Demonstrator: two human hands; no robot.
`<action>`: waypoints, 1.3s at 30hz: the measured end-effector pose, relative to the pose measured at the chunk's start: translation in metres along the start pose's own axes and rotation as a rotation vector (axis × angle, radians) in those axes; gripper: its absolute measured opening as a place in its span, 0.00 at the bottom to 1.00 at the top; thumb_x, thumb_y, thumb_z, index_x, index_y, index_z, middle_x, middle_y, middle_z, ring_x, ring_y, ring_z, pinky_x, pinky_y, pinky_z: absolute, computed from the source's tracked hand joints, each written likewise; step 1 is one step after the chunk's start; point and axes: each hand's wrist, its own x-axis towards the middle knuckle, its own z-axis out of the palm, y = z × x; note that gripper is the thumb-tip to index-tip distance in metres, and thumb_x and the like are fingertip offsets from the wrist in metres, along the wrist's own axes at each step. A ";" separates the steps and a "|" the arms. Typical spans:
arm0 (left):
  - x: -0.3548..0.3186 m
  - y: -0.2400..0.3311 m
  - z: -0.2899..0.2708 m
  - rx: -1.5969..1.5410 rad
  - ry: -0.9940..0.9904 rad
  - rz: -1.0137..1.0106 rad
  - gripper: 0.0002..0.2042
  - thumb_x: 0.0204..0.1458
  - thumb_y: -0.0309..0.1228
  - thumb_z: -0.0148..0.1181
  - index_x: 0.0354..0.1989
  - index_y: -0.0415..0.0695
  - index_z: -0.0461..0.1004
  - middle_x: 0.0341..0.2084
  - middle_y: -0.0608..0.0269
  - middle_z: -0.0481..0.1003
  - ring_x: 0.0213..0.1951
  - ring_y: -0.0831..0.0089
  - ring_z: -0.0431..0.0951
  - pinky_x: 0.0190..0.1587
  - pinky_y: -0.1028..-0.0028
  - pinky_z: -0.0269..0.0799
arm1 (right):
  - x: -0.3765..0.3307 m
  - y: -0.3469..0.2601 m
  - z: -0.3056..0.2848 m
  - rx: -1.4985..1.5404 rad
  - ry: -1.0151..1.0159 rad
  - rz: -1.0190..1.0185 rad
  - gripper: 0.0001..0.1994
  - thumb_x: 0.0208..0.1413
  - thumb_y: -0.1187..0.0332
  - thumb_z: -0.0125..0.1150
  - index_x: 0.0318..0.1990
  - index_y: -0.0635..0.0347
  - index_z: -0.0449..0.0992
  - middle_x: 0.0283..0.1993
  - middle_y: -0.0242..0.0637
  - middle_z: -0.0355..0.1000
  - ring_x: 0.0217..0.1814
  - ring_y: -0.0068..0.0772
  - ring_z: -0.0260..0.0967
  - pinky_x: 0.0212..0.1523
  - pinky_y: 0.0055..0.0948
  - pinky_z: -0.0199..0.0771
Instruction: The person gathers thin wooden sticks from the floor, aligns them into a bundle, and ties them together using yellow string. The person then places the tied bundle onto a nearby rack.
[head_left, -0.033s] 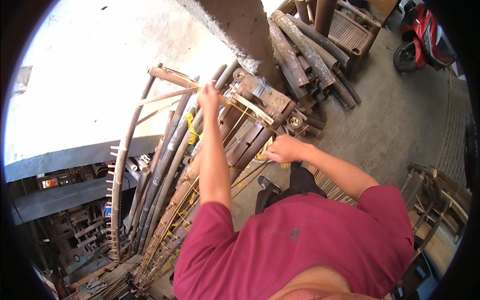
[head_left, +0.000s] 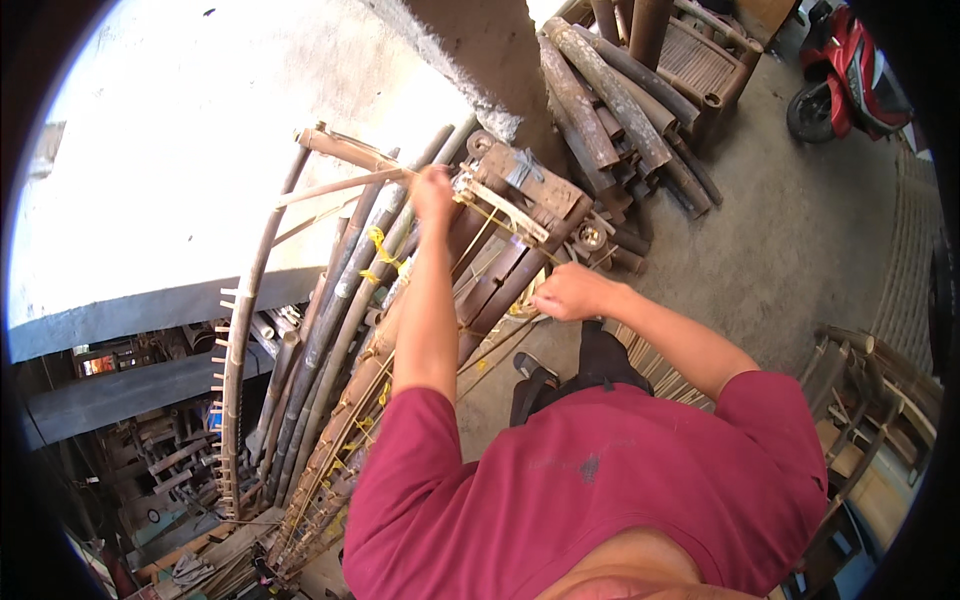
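- The left hand is seen at the far end of an outstretched arm, its fingers closed together around the upper part of a curved frame of brown bamboo poles that leans against a grey concrete wall.
- The right hand is held lower and to the right of the left one, its fingers curled shut over thin pale bamboo strips; what exactly is pinched cannot be told.
- The thin strips are seen running from under the right hand down and to the left, along the near side of the frame.
- A worn wooden block with a small wheel lies just right of the left hand, between the two hands.
- Yellow cord ties are knotted on the poles just left of the left forearm.
- A pile of thick dark bamboo logs is stacked far right, past the wooden block.
- A red scooter is parked at the far right on the concrete floor.
- A dark red shirt fills the near edge.
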 end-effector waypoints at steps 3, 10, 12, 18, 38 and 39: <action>0.002 0.011 -0.002 0.319 -0.158 0.040 0.14 0.58 0.37 0.52 0.39 0.39 0.80 0.34 0.49 0.81 0.37 0.59 0.82 0.43 0.64 0.74 | 0.003 0.006 0.016 -0.076 0.172 -0.049 0.17 0.53 0.63 0.54 0.14 0.61 0.69 0.16 0.50 0.66 0.19 0.56 0.64 0.26 0.48 0.65; -0.117 -0.033 -0.220 0.517 -0.122 0.075 0.19 0.60 0.42 0.49 0.44 0.37 0.77 0.36 0.41 0.78 0.40 0.47 0.79 0.47 0.57 0.72 | 0.013 -0.073 0.115 -0.238 0.323 -0.030 0.07 0.50 0.67 0.59 0.31 0.62 0.74 0.31 0.46 0.73 0.36 0.47 0.72 0.37 0.44 0.70; -0.171 -0.064 -0.276 0.692 -0.091 -0.046 0.18 0.60 0.40 0.49 0.42 0.37 0.77 0.37 0.41 0.78 0.41 0.46 0.78 0.47 0.55 0.72 | 0.028 -0.104 0.177 0.119 0.169 -0.048 0.08 0.52 0.66 0.59 0.33 0.61 0.75 0.32 0.46 0.73 0.36 0.47 0.72 0.39 0.43 0.71; -0.291 -0.108 -0.279 0.407 -0.152 0.115 0.13 0.55 0.34 0.57 0.43 0.40 0.75 0.38 0.44 0.78 0.41 0.44 0.77 0.45 0.54 0.72 | 0.086 -0.202 0.290 2.000 0.830 0.689 0.10 0.63 0.59 0.50 0.35 0.53 0.74 0.33 0.28 0.74 0.36 0.20 0.69 0.37 0.22 0.69; -0.285 -0.128 -0.262 0.130 -0.008 -0.009 0.11 0.58 0.35 0.55 0.39 0.43 0.80 0.30 0.50 0.79 0.36 0.57 0.80 0.41 0.64 0.72 | 0.083 -0.184 0.265 0.106 -0.255 -0.075 0.20 0.60 0.61 0.48 0.19 0.64 0.73 0.20 0.53 0.69 0.23 0.56 0.68 0.30 0.50 0.67; -0.282 -0.127 -0.262 0.144 -0.024 -0.015 0.11 0.59 0.35 0.55 0.38 0.42 0.80 0.30 0.51 0.80 0.35 0.59 0.81 0.41 0.65 0.72 | 0.078 -0.176 0.287 0.143 -0.088 -0.062 0.20 0.59 0.59 0.49 0.21 0.64 0.74 0.22 0.54 0.70 0.25 0.58 0.69 0.31 0.49 0.68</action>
